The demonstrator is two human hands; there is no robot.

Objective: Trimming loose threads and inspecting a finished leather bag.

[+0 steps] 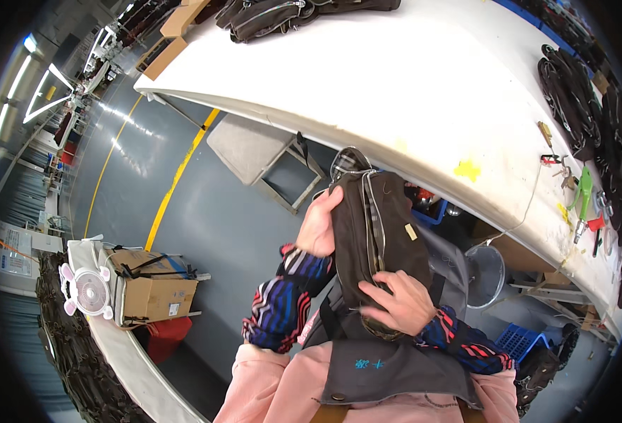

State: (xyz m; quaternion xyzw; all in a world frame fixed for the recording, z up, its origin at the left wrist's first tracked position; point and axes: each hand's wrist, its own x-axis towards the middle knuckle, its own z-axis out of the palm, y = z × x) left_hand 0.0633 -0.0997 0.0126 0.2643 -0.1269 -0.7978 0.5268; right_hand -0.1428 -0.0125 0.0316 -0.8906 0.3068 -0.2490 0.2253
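A dark fabric bag with long zippers, a small pale label and plaid lining showing at its far end is held up before my body. My left hand grips its left side, the thumb on top and the other fingers hidden beneath. Across the bag's near end lies my right hand, its fingers apart and slightly blurred, touching the fabric by the zipper. Both forearms wear striped sleeve covers. A grey apron covers my lap and chest.
Beyond the bag runs a white table with dark bags at its far side. Green-handled snips and more dark pieces lie on the right. A grey stool, boxed fan stand, small fan and blue basket stand around.
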